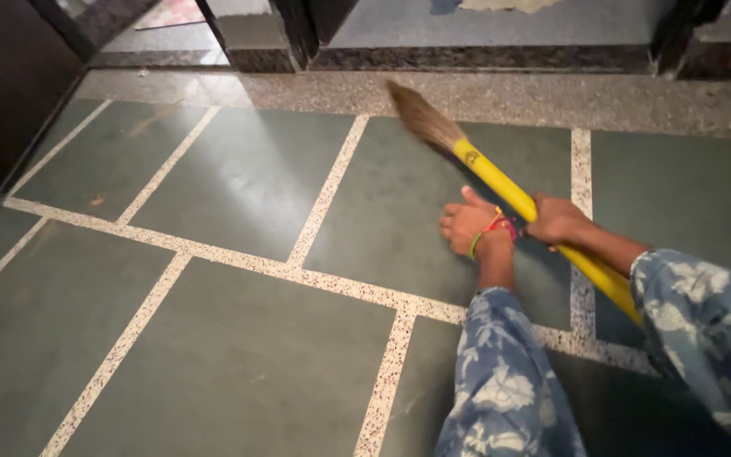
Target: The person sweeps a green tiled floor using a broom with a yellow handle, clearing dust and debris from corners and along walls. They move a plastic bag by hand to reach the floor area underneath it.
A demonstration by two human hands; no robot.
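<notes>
Broom [501, 182], long and slim: yellow plastic-wrapped handle, brown grass-like bristle tuft at the far end. Lies slantwise across the view, tuft up near the speckled stone border [501, 97] by the doorway, handle running back down toward the right sleeve [712, 322]. Tuft appears raised or just brushing the floor [239, 178]; contact cannot be told.

Right hand [557, 220] closed around the handle about midway, fingers wrapped over the yellow shaft, grip firm. Left hand [465, 222] just beside it, lower, palm down and fingers spread flat toward the grey-green tile; touching the handle or not cannot be told. Coloured thread bands [492, 233] at the left wrist. Both arms in blue sleeves with a pale flower print.

Handling, as a judgement: probably light, easily swung one-handed. Handle looks stiff along the wrapped part and smooth, perhaps slick under a sweaty palm, so best held with a full wrap rather than a pinch. Tuft soft and springy, likely to splay under pressure and shed fibres if forced; not a place to grip. Best hold seems the middle of the yellow shaft, where the right hand sits now; a second hold nearer the rear end would give more leverage.

Floor polished, glossy, with pale speckled strips [323, 199] between tiles.
</notes>
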